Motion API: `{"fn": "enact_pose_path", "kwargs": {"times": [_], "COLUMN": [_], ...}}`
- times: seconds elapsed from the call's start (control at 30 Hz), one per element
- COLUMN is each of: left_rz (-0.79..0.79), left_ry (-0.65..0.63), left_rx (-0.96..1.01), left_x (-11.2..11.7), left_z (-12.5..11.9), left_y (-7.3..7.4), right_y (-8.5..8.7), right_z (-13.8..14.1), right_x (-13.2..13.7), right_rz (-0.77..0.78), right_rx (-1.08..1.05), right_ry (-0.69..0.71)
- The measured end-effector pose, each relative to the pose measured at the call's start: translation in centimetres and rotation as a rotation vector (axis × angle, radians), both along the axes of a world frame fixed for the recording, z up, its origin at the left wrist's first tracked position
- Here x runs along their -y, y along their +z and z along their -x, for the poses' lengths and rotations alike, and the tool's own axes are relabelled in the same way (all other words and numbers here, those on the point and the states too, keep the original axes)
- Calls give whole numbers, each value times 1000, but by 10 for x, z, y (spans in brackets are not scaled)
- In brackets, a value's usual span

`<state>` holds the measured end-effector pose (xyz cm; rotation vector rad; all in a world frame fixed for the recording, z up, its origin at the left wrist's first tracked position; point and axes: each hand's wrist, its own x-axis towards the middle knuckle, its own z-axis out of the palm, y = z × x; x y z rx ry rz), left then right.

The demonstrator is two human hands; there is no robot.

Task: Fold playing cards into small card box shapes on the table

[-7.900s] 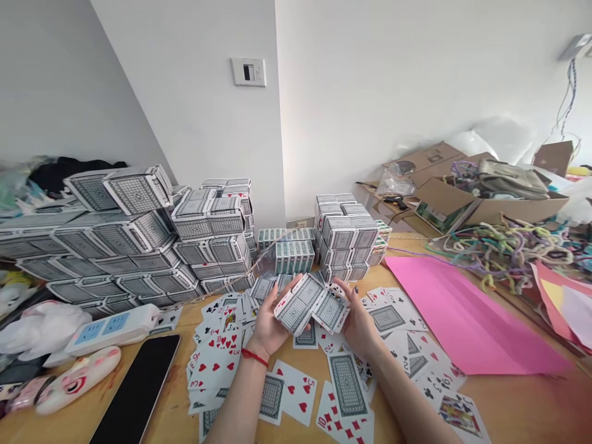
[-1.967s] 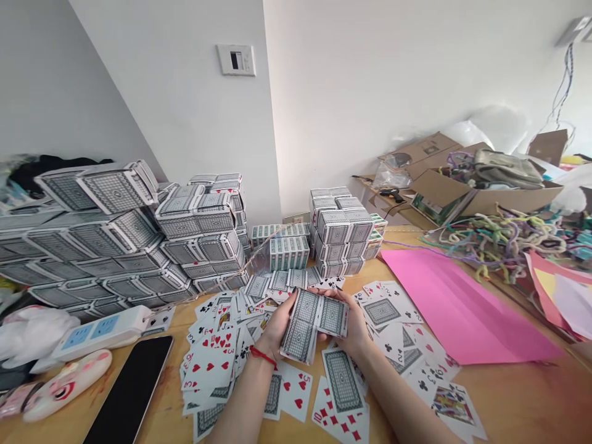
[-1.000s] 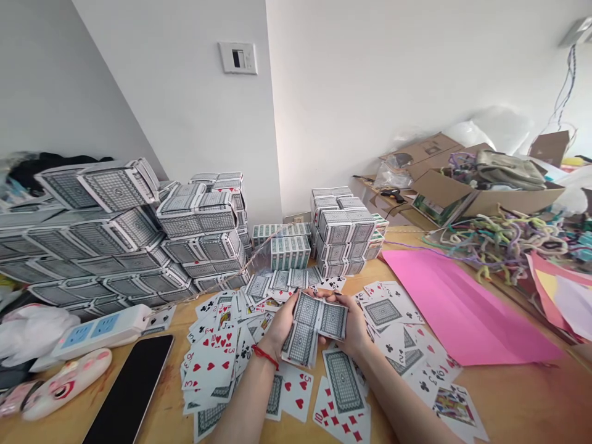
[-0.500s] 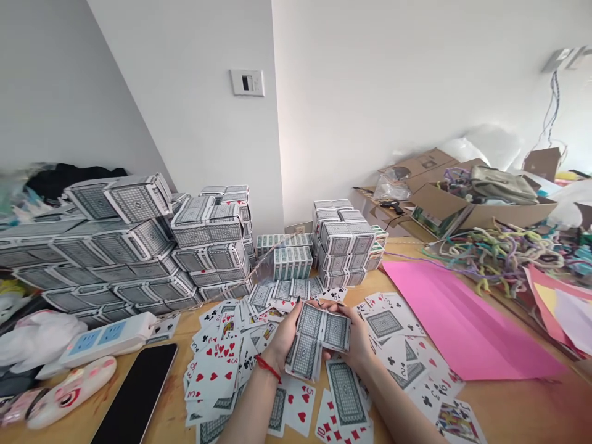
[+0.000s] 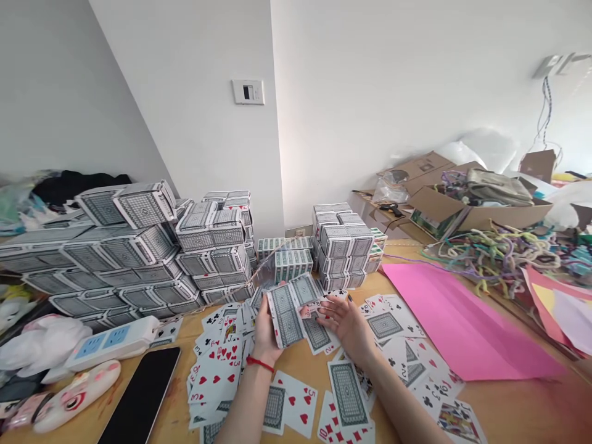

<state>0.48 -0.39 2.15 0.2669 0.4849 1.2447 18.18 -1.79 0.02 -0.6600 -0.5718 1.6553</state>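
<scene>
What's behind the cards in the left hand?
Beyond the cards, green-and-white blocks show on the table. Part of the left hand and anything else the cards cover can't be seen.

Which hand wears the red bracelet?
The left hand, holding the grey-backed cards; its wrist carries the red bracelet, while the right hand has none.

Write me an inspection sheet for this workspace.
Surface: wooden table, with reddish marks beside a black phone.
Work items: joined-card piece held up; loose playing cards spread face up and face down; stacked card blocks behind.
Clutter: power strip, pink sheet, tangled fuzzy strands.
Hands: left hand grips the joined-card piece; right hand is open beside it, contact unclear.
Cables: thin cables hang at picture right.
Surroundings: pale wall, wall plate, open cardboard box.
</scene>
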Motion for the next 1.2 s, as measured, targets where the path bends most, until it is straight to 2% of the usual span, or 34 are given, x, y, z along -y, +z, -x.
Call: {"fn": "enact_pose_path", "kwargs": {"times": [0.1, 0.17, 0.23, 0.33, 0.47, 0.6, 0.67, 0.73, 0.83, 0.93, 1.0, 1.07, 1.13, 1.2], "left_rz": [-20, -4, 18, 21, -66, -188, -250, -306, -359, -437, -457, -390, -338, -297], "left_ry": [107, 111, 52, -49, -135, -110, -55, 66, 392, 643, 680, 710, 698, 666], "left_rx": [-1, -49, -120, -230, -304, -503, -648, -807, -1130, -1532, -1790, -1979, -2093, -2159], "left_x": [-3, -3, -2, -1, 0, 1, 3, 6, 7, 5, 2, 0, -1, -1], "left_z": [12, 15, 14, 6, -5, -9, -9, -7, -1, 8, 12, 14, 13, 12], "left_y": [0, 1, 2, 2, -2, -4, -4, -3, -3, -5, -9, -14, -19, -22], "right_y": [-3, -4, -4, -3, -2, -3, -4, -6, -8, -10, -11, -13, -16, -21], "right_z": [1, 0, -1, -2, 0, 4, 5, 5, 3, -2, -7, -14, -20, -24], "right_x": [2, 2, 3, 3, 4, 5, 6, 7, 8, 6, 4, 0, -4, -7], "right_rz": [-30, -34, -26, -44, -121, -205, -226, -236, -257, -310, -347, -352, -311, -233], "right_rx": [53, 122, 216, 351, 624, 902, 943, 953, 1020, 1166, 1281, 1402, 1510, 1622], "right_ry": [-136, -250, -313, -336, -330, -309, -296, -292, -382, -579, -724, -841, -909, -914]}}
